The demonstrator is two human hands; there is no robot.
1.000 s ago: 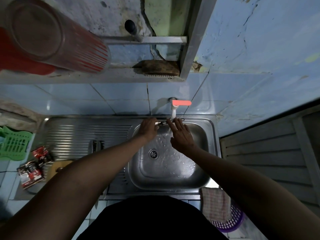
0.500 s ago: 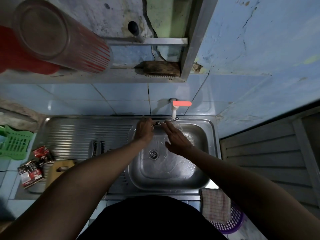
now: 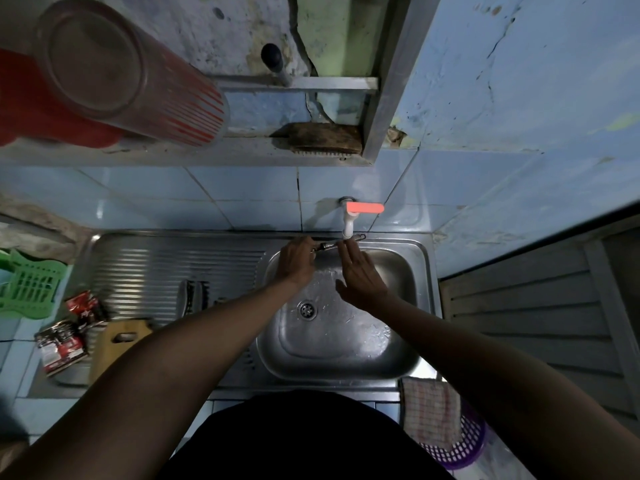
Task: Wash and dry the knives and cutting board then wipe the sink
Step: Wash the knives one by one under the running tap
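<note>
Steel sink [image 3: 412, 358] taken as landmark: checked cloth [image 3: 431, 410] at its near right corner, cutting board [image 3: 119, 344] on the drainboard left. Knife [image 3: 325, 245] gripped by left hand [image 3: 296, 261] under the tap [image 3: 348, 221]; right hand [image 3: 360, 278] spread, fingertips on the blade. Versus 0.5 s ago: right hand shifted slightly right.

A single head-worn wide-angle view is provided. The sink [image 3: 341, 344] is seen from directly above at close range, facing down and toward the tiled wall [image 3: 207, 199] behind it. Both forearms are framed entering from below the sink.
</note>
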